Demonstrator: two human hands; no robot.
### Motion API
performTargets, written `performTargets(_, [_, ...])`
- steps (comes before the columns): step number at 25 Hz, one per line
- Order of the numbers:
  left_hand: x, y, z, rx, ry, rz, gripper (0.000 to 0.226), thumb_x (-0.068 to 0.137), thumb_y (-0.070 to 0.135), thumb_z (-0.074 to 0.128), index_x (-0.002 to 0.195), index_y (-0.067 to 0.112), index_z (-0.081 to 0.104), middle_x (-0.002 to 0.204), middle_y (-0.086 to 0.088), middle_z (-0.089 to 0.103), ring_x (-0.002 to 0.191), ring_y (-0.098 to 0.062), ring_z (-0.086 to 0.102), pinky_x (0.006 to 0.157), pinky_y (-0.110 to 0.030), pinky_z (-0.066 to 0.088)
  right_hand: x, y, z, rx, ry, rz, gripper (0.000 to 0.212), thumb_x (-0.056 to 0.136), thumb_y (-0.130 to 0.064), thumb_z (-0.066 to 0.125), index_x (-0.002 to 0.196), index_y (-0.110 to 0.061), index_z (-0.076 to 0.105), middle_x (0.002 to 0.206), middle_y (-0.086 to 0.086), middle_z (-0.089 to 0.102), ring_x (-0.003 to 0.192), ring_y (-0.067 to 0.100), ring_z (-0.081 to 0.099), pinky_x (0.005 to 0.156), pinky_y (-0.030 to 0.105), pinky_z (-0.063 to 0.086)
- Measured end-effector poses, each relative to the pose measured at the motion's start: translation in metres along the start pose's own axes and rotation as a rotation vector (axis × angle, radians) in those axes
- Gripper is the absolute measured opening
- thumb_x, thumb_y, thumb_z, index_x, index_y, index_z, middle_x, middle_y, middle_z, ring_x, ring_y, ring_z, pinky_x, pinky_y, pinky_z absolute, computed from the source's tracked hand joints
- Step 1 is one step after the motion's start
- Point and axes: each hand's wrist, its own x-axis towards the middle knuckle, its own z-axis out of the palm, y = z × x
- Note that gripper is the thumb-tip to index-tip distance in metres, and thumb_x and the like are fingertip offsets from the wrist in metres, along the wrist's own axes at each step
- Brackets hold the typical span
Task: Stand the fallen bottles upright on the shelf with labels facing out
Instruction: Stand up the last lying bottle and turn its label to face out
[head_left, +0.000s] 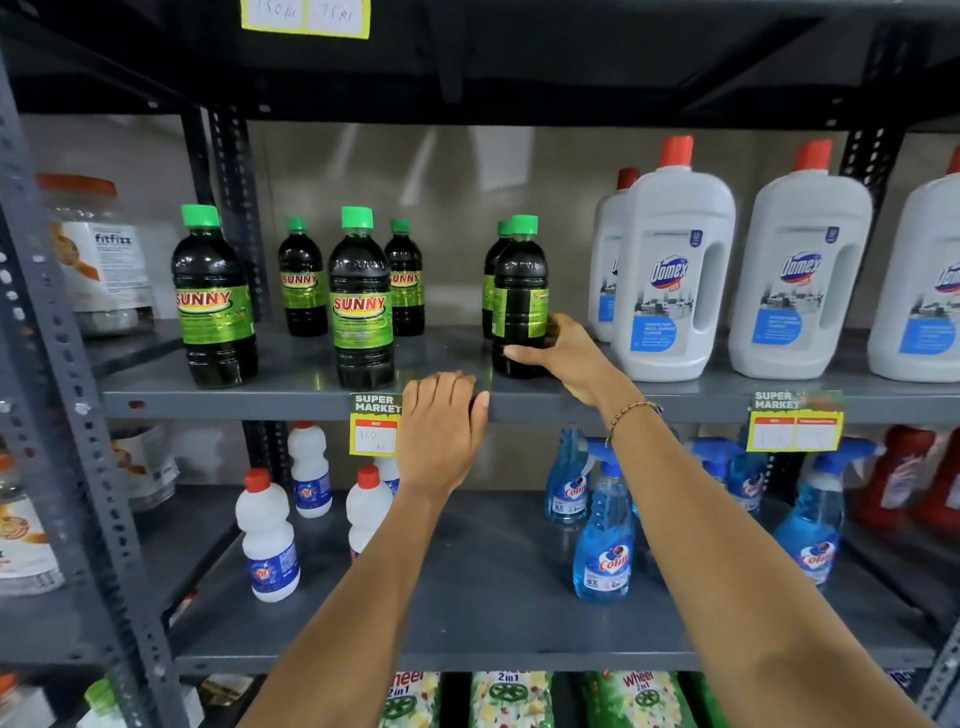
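Observation:
Several dark Sunny bottles with green caps stand upright on the grey shelf (291, 384). Two front ones (214, 306) (361, 312) show their labels. My right hand (563, 358) grips the lower part of another front bottle (519, 291); it stands upright with its label turned to the left, away from me. A further bottle (491, 280) stands right behind it. My left hand (441, 426) rests on the shelf's front edge, fingers curled over the lip, holding nothing.
White Domex bottles (670, 270) (795, 270) with red caps stand close on the right. A price tag (375, 423) hangs beside my left hand. White bottles (267, 535) and blue Colin sprays (605, 540) fill the shelf below. A jar (101, 254) sits far left.

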Motion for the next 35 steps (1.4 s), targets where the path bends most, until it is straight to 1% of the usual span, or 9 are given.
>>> performTargets(5, [-0.001,0.000,0.000,-0.009,-0.018,-0.009,0.034,0.097,0.032,0.039,0.100,0.009,0.064,0.098,-0.006,0.066,0.087,-0.027,0.057,0.085,-0.035,0.034,-0.001,-0.001,-0.001,0.051,0.010,0.017,0.091,0.072,0.002,0.076,0.143,-0.003,0.021,0.126,0.004,0.053,0.113,0.016,0.053,0.099,0.030,0.043])
performTargets(9, [0.000,0.001,0.000,-0.005,-0.013,-0.020,0.034,0.098,0.033,0.038,0.099,0.009,0.063,0.098,-0.006,0.065,0.085,-0.027,0.056,0.084,-0.035,0.033,-0.004,-0.003,0.005,-0.116,0.060,-0.030,0.092,0.068,-0.014,0.083,0.138,-0.006,0.024,0.125,0.000,0.050,0.113,0.014,0.050,0.099,0.029,0.041])
performTargets(14, [-0.001,0.002,-0.001,-0.005,-0.026,-0.029,0.035,0.098,0.033,0.038,0.099,0.009,0.063,0.098,-0.007,0.066,0.086,-0.028,0.057,0.085,-0.035,0.034,-0.004,-0.003,0.002,0.027,0.048,-0.001,0.077,0.069,0.005,0.077,0.135,-0.003,0.037,0.127,0.010,0.057,0.120,0.024,0.054,0.093,0.029,0.044])
performTargets(17, [0.000,0.002,0.000,-0.010,-0.034,-0.035,0.035,0.098,0.034,0.037,0.099,0.009,0.063,0.098,-0.007,0.065,0.086,-0.028,0.056,0.085,-0.036,0.034,-0.006,-0.005,0.006,-0.053,0.068,0.009,0.096,0.068,-0.005,0.081,0.143,-0.008,0.021,0.127,0.005,0.051,0.114,0.015,0.049,0.098,0.029,0.040])
performTargets(20, [-0.001,0.000,0.000,-0.026,-0.046,-0.047,0.035,0.099,0.034,0.037,0.100,0.010,0.063,0.100,-0.006,0.065,0.087,-0.028,0.055,0.085,-0.036,0.035,-0.005,-0.006,0.003,0.036,0.008,0.055,0.105,0.072,0.005,0.075,0.148,-0.010,0.003,0.136,0.011,0.048,0.115,0.017,0.048,0.101,0.033,0.038])
performTargets(24, [-0.001,0.001,0.001,-0.047,-0.028,-0.050,0.034,0.099,0.034,0.039,0.099,0.010,0.063,0.099,-0.006,0.065,0.086,-0.028,0.055,0.084,-0.036,0.036,-0.005,-0.005,0.005,-0.054,0.057,0.041,0.109,0.069,-0.008,0.082,0.147,-0.011,0.005,0.125,0.011,0.053,0.117,0.022,0.051,0.100,0.034,0.041])
performTargets(28, [-0.002,0.001,0.001,-0.046,-0.010,-0.049,0.032,0.098,0.033,0.041,0.098,0.010,0.063,0.097,-0.006,0.065,0.085,-0.027,0.054,0.083,-0.035,0.036,-0.007,-0.009,0.003,0.016,-0.025,0.065,0.107,0.072,0.005,0.075,0.149,-0.009,0.002,0.141,0.015,0.046,0.122,0.022,0.048,0.099,0.033,0.041])
performTargets(32, [-0.001,0.001,0.003,-0.045,0.015,-0.047,0.032,0.098,0.033,0.041,0.098,0.010,0.063,0.095,-0.006,0.064,0.083,-0.026,0.053,0.083,-0.035,0.035,-0.010,-0.010,0.008,-0.116,-0.018,0.009,0.104,0.071,-0.008,0.080,0.146,-0.011,0.009,0.127,0.005,0.050,0.110,0.013,0.047,0.097,0.029,0.039])
performTargets(35, [-0.001,0.000,0.003,-0.042,0.018,-0.039,0.031,0.097,0.032,0.042,0.097,0.010,0.063,0.095,-0.006,0.064,0.083,-0.026,0.054,0.083,-0.035,0.036,-0.009,-0.010,0.005,-0.101,-0.086,0.015,0.089,0.072,-0.001,0.077,0.143,-0.008,0.023,0.123,0.003,0.054,0.117,0.016,0.050,0.098,0.028,0.040])
